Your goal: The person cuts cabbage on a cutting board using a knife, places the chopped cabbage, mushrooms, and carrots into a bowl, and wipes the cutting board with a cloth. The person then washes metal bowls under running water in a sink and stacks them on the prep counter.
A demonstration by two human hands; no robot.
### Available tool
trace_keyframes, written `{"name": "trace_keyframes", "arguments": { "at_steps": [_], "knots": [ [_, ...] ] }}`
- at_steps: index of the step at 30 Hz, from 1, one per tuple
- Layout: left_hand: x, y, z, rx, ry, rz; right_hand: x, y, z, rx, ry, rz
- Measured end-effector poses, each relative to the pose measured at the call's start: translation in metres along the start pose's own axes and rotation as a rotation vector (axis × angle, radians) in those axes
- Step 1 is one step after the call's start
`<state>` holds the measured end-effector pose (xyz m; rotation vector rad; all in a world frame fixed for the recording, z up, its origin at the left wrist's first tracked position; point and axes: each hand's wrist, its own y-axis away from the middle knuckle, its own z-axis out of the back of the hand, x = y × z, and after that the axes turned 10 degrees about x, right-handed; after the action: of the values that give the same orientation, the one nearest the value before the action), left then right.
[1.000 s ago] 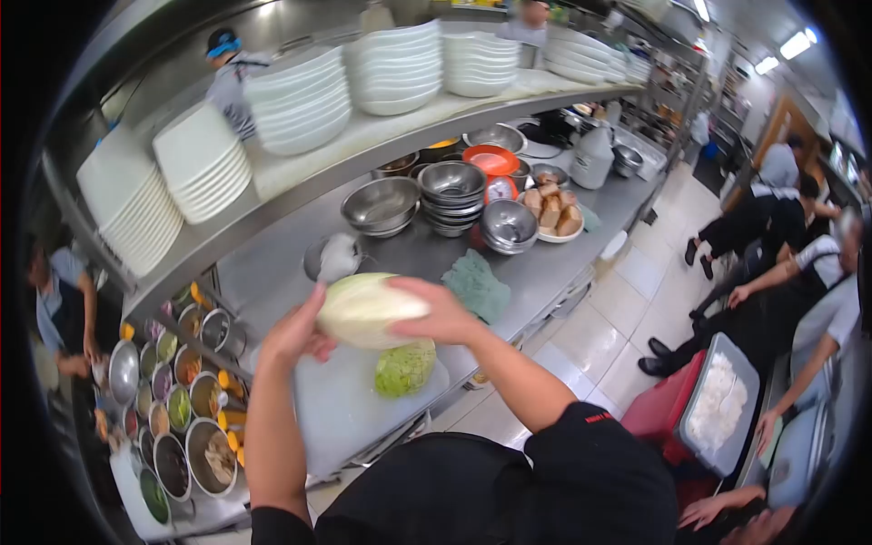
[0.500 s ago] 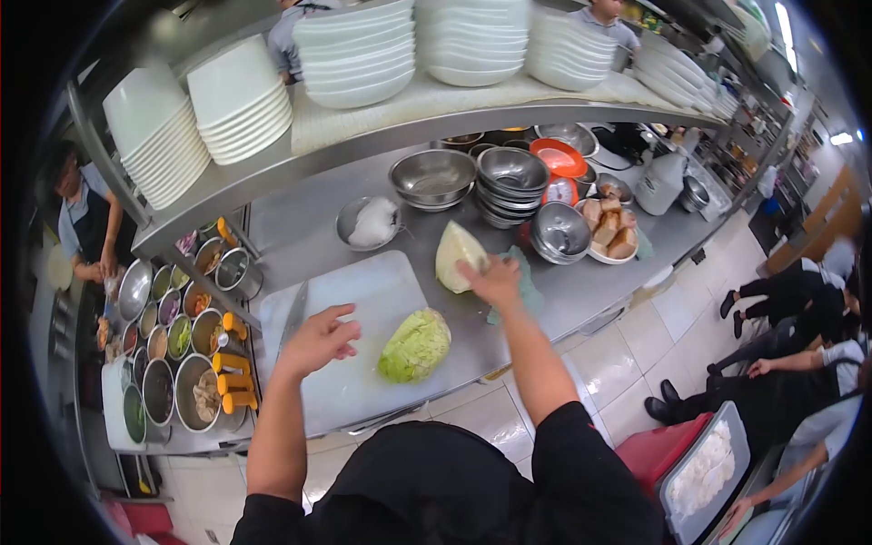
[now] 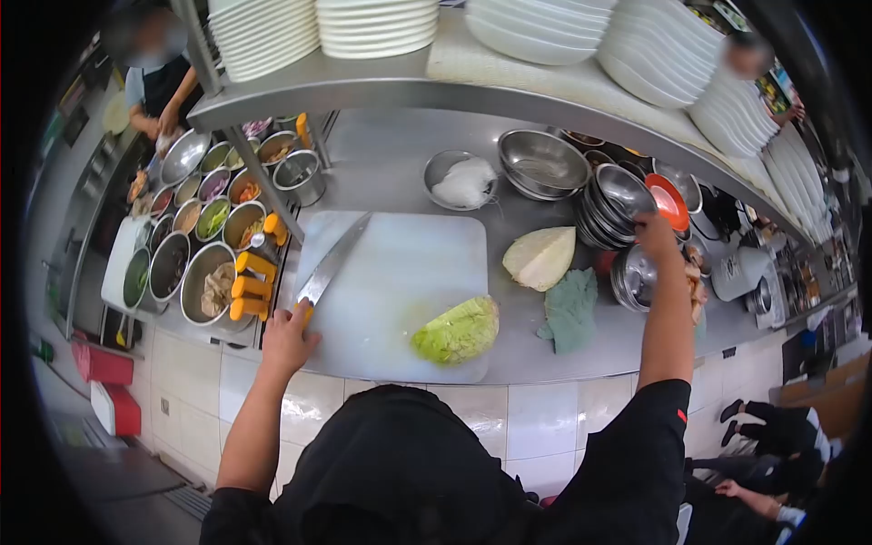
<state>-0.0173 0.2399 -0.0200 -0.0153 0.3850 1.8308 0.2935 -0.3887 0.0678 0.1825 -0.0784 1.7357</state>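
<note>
My left hand (image 3: 289,341) is closed round the handle of a knife (image 3: 334,262), whose blade lies along the left side of the white cutting board (image 3: 391,236). A cut piece of green cabbage (image 3: 456,331) rests at the board's front right. Beyond the board, a paler cabbage wedge (image 3: 540,258) sits on the steel counter beside a green cloth (image 3: 570,311). My right hand (image 3: 656,234) reaches to a stack of metal bowls (image 3: 625,193), its fingers bent at the rim; the fingertips are partly hidden.
A metal bowl with white stuff (image 3: 461,182) stands behind the board. Several tubs of chopped ingredients (image 3: 213,218) fill the left side, near yellow-orange handles (image 3: 252,286). White dishes (image 3: 540,27) crowd the steel shelf (image 3: 363,95) overhead. A person (image 3: 163,91) works at far left.
My right hand has left the cabbage wedge and moved right to the bowl stack. My left hand, open above the board before, is now on the knife handle. The view has shifted.
</note>
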Motion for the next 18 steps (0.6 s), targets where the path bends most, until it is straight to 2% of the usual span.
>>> {"name": "trace_keyframes", "arguments": {
  "at_steps": [1, 4, 6, 7, 9, 10, 13, 15, 18],
  "knots": [
    [0.002, -0.001, -0.001, -0.007, 0.001, -0.007, 0.002, 0.0, 0.007, 0.05, -0.028, -0.007],
    [0.008, -0.011, -0.005, 0.004, 0.001, -0.028, -0.002, -0.005, 0.015, -0.256, -0.122, 0.054],
    [0.02, -0.022, -0.013, -0.026, -0.009, -0.075, 0.019, 0.008, 0.026, -0.497, -0.033, 0.063],
    [0.023, -0.025, -0.016, 0.013, -0.007, -0.068, 0.036, 0.018, 0.039, -0.39, -0.005, -0.018],
    [0.01, -0.021, -0.001, 0.121, 0.046, -0.008, 0.056, 0.036, 0.041, -0.49, -0.048, 0.153],
    [0.012, -0.018, 0.0, 0.116, 0.114, -0.028, 0.093, 0.056, 0.05, -0.42, -0.145, 0.12],
    [0.021, -0.017, 0.007, 0.076, 0.316, -0.099, 0.184, 0.101, 0.046, -0.291, -0.348, 0.254],
    [0.021, 0.004, 0.029, 0.025, 0.468, -0.125, 0.26, 0.129, 0.039, -0.176, -0.362, 0.382],
    [0.032, 0.026, 0.052, -0.003, 0.63, -0.108, 0.342, 0.14, -0.017, -0.081, -0.367, 0.532]
  ]
}}
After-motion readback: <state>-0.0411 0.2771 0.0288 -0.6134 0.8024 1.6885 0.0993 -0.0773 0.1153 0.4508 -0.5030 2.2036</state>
